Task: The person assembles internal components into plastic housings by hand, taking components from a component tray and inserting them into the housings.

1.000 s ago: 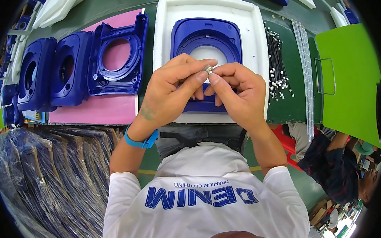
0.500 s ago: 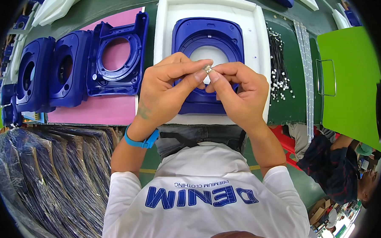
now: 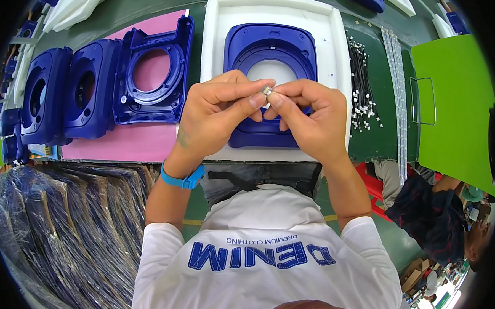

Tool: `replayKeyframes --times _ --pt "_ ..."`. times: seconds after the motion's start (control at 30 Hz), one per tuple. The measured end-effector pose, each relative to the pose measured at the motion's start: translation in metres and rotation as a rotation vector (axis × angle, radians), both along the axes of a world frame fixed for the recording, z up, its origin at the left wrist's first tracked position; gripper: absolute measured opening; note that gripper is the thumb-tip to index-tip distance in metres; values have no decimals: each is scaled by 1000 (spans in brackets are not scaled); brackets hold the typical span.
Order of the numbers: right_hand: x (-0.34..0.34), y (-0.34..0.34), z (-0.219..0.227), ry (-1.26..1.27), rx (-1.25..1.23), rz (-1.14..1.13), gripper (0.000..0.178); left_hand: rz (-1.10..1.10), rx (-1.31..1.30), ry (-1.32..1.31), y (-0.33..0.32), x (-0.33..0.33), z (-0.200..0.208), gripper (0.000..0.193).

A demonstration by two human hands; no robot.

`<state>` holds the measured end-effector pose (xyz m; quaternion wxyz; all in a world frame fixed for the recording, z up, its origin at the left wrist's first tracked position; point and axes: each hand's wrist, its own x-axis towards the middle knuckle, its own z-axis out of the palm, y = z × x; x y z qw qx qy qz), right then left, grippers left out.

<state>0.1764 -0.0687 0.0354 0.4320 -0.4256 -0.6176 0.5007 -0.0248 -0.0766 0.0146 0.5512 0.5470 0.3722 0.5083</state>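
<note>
Above a blue plastic housing [image 3: 300, 39] with a large round opening, my two hands meet at the fingertips. Between them is a small silvery-white part [image 3: 267, 90], too small to make out its kind. My left hand [image 3: 212, 112] pinches it between thumb and forefinger. From the other side, the thumb and forefinger of my right hand [image 3: 315, 118] press on it as well. My hands partly hide the housing, which lies in a white foam tray [image 3: 211, 34].
Several blue housings [image 3: 89, 56] stand at the left on a pink sheet [image 3: 131, 151]. Right of the tray lie black cables with white connectors [image 3: 360, 75], pale strips [image 3: 398, 92] and a bright green panel [image 3: 455, 107]. Plastic-wrapped goods [image 3: 80, 233] fill the lower left; a person [image 3: 427, 218] is at the right.
Both hands and the small part have shifted slightly left. The pinch on the part stays the same.
</note>
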Motion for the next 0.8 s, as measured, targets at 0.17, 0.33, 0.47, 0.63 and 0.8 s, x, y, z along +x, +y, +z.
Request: replayKeyframes --times 0.17,0.33,0.47,0.63,0.8 --pt "1 1 -1 -44 13 14 11 -28 18 102 2 -5 5 27" --pt "15 15 -3 -131 11 86 8 181 437 481 3 -14 19 29" --pt "36 47 1 -586 755 101 15 481 431 338 3 -22 29 31" --pt "33 82 -25 -692 703 63 7 338 452 461 -3 -2 12 31" --pt "20 108 -48 -546 892 17 8 259 497 633 -6 8 -22 30"
